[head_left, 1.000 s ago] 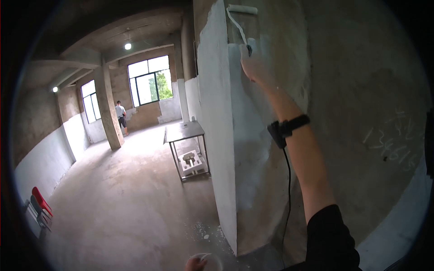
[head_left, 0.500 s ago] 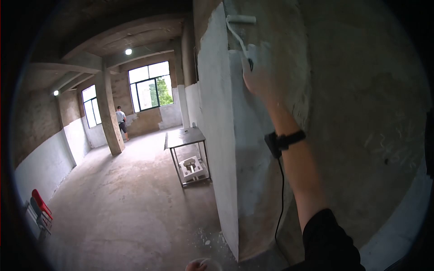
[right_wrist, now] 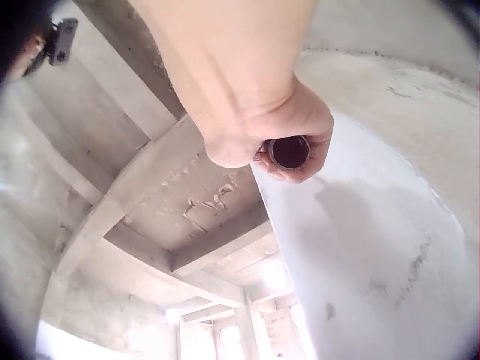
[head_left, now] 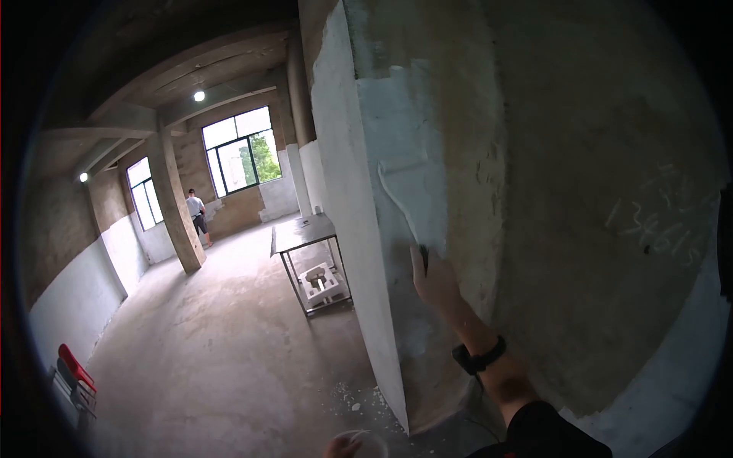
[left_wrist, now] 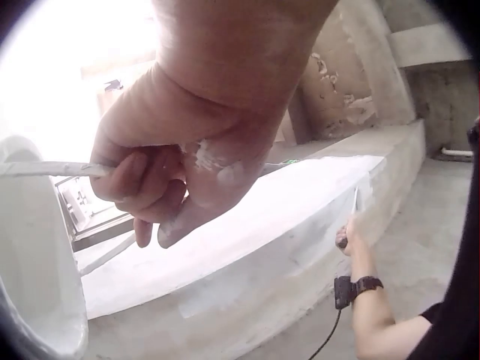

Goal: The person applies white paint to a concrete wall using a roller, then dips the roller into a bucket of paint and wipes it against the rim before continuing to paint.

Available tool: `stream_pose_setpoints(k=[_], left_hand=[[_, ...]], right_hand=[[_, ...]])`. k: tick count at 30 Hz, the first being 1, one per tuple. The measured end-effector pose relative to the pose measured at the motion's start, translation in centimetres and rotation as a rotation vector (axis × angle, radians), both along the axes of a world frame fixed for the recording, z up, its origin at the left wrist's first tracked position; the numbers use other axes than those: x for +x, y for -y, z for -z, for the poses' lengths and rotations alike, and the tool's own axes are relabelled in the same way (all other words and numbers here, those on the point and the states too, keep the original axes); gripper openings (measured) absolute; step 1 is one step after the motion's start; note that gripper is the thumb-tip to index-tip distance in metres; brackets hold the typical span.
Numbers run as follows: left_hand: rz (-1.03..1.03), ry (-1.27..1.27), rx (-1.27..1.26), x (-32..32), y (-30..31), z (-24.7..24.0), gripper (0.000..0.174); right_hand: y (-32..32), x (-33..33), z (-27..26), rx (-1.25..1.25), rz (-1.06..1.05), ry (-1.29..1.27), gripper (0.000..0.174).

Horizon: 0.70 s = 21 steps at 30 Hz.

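My right hand [head_left: 437,286] grips the dark handle of a paint roller [head_left: 401,206], whose white head lies against the wet white patch on the pillar face [head_left: 405,122]. In the right wrist view the fingers wrap the handle, its round end [right_wrist: 289,152] showing. Low in the head view, my left hand [head_left: 341,445] is at the rim of a pale bucket [head_left: 374,443]. The left wrist view shows that hand [left_wrist: 187,150], spotted with white paint, curled round the bucket's thin handle [left_wrist: 52,169]; the bucket [left_wrist: 37,255] hangs beside it.
A metal table [head_left: 304,233] with a white foam piece [head_left: 319,282] on its lower shelf stands left of the pillar. Paint splashes [head_left: 356,407] mark the floor. Farther off are a person [head_left: 196,214], a column [head_left: 174,198] and a red chair [head_left: 75,365]. A black cable [left_wrist: 326,337] hangs from the right wrist.
My right hand has brought the roller down the pillar from near the top of the view to about mid-height. The left hand still holds the bucket low down, and the view has shifted slightly right.
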<state>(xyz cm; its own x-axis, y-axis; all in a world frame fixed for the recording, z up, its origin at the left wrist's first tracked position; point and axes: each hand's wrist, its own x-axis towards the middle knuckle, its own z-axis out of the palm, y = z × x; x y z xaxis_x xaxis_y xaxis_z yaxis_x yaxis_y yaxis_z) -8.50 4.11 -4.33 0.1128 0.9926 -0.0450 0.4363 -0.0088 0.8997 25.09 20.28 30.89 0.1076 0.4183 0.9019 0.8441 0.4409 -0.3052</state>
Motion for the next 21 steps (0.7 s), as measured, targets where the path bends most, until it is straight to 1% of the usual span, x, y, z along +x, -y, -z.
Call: stream_pose_setpoints(k=[1, 3, 6, 8, 9, 11, 12, 13, 16, 17, 19, 21], left_hand=[[0.000, 0.000, 0.000, 0.5, 0.3, -1.2, 0.038], [0.029, 0.037, 0.034, 1.2, 1.0, -3.1, 0.038], [0.014, 0.047, -0.004, 0.5, -0.2, 1.0, 0.038], [0.016, 0.036, -0.010, 0.3, -0.4, 2.3, 0.038], [0.023, 0.024, -0.019, 0.2, -0.4, 2.6, 0.037], [0.024, 0.042, -0.011, 0.9, 0.5, 0.6, 0.037], [0.028, 0.057, -0.004, 1.1, 0.8, -0.2, 0.036], [0.026, 0.060, 0.000, 1.1, 0.6, 0.0, 0.036], [-0.003, 0.028, -0.020, 0.4, 0.7, 1.8, 0.037], [0.003, 0.046, -0.008, 0.0, 0.6, 2.9, 0.037], [0.012, 0.071, -0.001, -0.7, 0.5, 4.4, 0.038], [-0.007, 0.083, -0.027, -1.0, 0.8, 5.3, 0.039]], right_hand=[[0.5, -0.1, 1.3, 0.000, 0.000, 0.000, 0.039], [1.5, -0.1, 3.7, -0.241, -0.132, -0.237, 0.039], [1.8, -0.1, 9.3, -0.303, -0.104, -0.251, 0.040], [4.0, -0.5, 11.6, -0.357, -0.062, -0.252, 0.040], [4.4, -0.5, 13.7, -0.392, -0.041, -0.250, 0.040], [5.4, -0.5, 17.4, -0.425, -0.021, -0.243, 0.039], [6.0, -0.5, 18.7, -0.421, -0.054, -0.264, 0.038], [6.2, -0.6, 19.3, -0.416, -0.087, -0.286, 0.037], [6.0, -0.6, 19.6, -0.408, -0.101, -0.301, 0.036], [6.0, -0.7, 18.7, -0.409, -0.099, -0.295, 0.036], [5.0, -0.5, 15.7, -0.352, -0.173, -0.293, 0.036], [3.6, -0.8, 12.7, -0.272, -0.051, -0.247, 0.037]])
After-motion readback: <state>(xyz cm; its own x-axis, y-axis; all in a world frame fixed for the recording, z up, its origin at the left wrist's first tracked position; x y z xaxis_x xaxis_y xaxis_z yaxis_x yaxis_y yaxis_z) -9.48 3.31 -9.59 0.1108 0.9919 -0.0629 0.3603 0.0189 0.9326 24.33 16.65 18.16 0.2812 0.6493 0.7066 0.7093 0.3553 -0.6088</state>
